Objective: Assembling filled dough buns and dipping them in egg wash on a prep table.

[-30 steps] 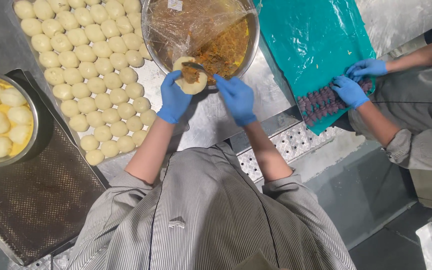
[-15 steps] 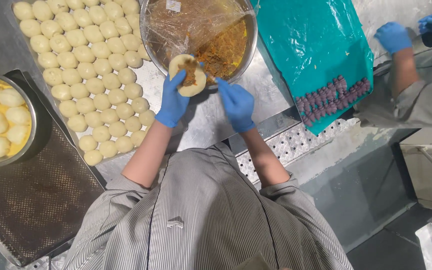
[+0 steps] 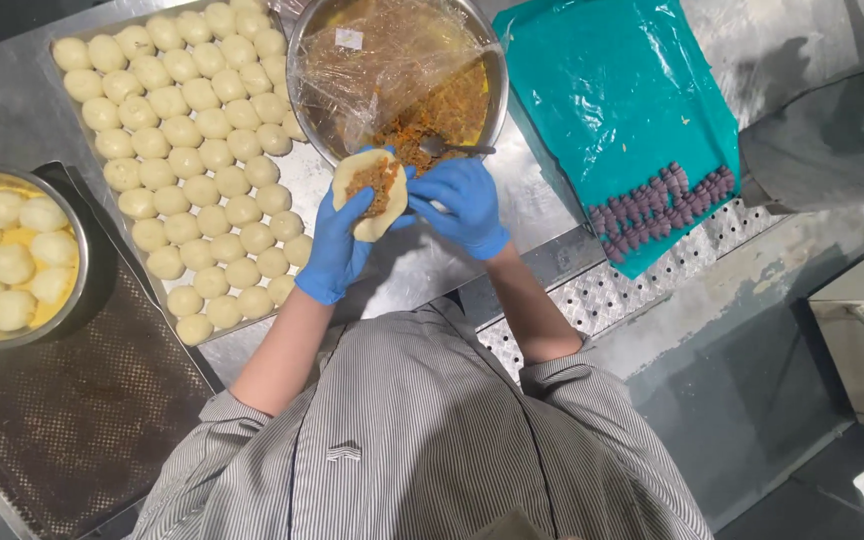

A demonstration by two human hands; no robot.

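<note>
A steel table (image 3: 592, 240) fills the scene. On its left lies a tray (image 3: 304, 180) packed with rows of pale dough balls (image 3: 192, 160); further left, a bowl (image 3: 80, 260) holds more balls. A teal sheet (image 3: 612, 100) lies right, with purple pieces (image 3: 657, 210) along its near edge. At the far centre, a film-covered metal bowl (image 3: 497, 90) holds brown filling (image 3: 442, 115). Just in front, the gloved left hand (image 3: 337, 250) cups a flattened dough round (image 3: 370, 192) topped with filling. The gloved right hand (image 3: 462, 205) curls around a spoon (image 3: 452, 148), touching the round's edge.
</note>
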